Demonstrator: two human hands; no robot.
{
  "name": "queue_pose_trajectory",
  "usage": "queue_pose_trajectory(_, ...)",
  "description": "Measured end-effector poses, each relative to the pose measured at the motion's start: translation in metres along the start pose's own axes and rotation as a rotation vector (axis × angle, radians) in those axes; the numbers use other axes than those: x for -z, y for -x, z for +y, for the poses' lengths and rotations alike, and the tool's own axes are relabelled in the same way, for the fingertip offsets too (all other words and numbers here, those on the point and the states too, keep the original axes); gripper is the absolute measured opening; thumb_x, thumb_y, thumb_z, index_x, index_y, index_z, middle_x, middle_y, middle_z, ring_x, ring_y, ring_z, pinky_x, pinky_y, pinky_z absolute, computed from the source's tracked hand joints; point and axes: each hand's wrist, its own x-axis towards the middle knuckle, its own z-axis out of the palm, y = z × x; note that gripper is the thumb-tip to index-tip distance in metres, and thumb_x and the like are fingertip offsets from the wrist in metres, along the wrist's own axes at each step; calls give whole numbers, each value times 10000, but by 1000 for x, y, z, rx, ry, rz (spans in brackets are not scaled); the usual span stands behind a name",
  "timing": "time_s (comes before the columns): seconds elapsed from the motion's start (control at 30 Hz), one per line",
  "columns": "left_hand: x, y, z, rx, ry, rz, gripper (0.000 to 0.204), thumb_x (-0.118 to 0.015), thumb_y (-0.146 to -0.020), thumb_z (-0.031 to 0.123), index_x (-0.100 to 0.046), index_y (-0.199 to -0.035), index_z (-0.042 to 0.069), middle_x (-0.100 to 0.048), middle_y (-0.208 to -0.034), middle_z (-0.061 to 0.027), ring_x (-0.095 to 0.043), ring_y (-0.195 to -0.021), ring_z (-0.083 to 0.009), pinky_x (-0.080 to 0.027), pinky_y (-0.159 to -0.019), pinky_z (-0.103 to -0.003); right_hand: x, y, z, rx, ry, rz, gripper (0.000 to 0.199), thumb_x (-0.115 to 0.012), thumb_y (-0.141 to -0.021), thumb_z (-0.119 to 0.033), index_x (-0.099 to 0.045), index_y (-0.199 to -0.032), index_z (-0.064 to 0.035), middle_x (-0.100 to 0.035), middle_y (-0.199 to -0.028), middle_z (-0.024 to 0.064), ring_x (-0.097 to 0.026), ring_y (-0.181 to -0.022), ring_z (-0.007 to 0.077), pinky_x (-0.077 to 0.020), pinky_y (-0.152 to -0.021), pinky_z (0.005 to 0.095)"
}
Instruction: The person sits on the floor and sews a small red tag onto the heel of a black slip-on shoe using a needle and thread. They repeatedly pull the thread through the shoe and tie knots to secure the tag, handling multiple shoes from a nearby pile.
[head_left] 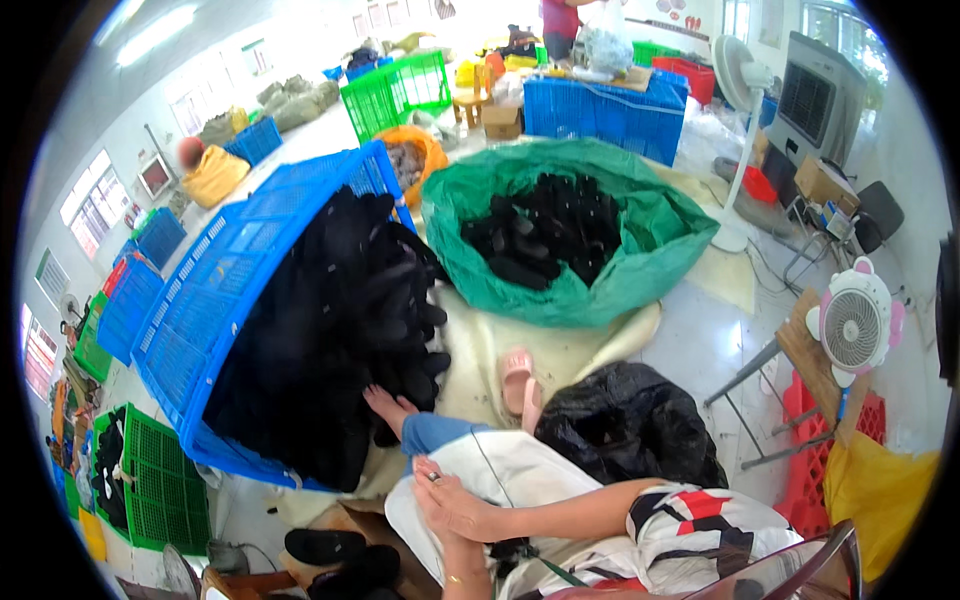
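My right hand, with a ring on a finger, lies against my left hand above the white cloth on my lap. The right fingers look stretched out and pressed against the left hand, and no object shows between them. Most of the left fingers are hidden behind the right hand. A thin bracelet circles my left wrist. Just ahead, a large heap of black, soft, elongated pieces spills from a tipped blue crate. My bare foot touches the heap's edge.
A green sack holds more black pieces. Near my lap sit a black plastic bag and a pink slipper. Fans and a stool stand right; a green crate stands left. A person is far off.
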Motion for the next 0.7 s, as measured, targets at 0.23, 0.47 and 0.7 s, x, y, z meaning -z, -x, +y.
queue_pose_trajectory(0.23, 26, 12, 45, -61, -414, 39, 594, -293, -1082, 382, -273, -1545, 10, -261, -1618, -126, -241, -1491, -241, -182, -1206, -387, 70, 22, 4, -395, -203, -235, 465, -399, -1075, -201, -385, -1504, -23, -397, -1552, 110, -360, -1427, 212, -236, -1182, 332)
queue_pose_trajectory(0.47, 133, 79, 63, -310, -1274, 301, 469, -511, -1016, 144, -432, -1435, -51, -450, -1491, -216, -428, -1385, -324, -319, -1139, -376, 169, 96, 11, -555, 312, -26, 473, -501, -1013, -171, -436, -1430, 41, -398, -1515, 242, -373, -1430, 330, -288, -1159, 359)
queue_pose_trajectory(0.7, 139, 110, 15, -261, -1624, -145, 694, -576, -930, 227, -296, -1502, -48, -292, -1560, -272, -255, -1461, -426, -217, -1189, -473, 128, 168, 38, -582, 393, -304, 708, -459, -1019, -301, -154, -1516, 101, -247, -1549, 325, -291, -1437, 429, -239, -1181, 394)
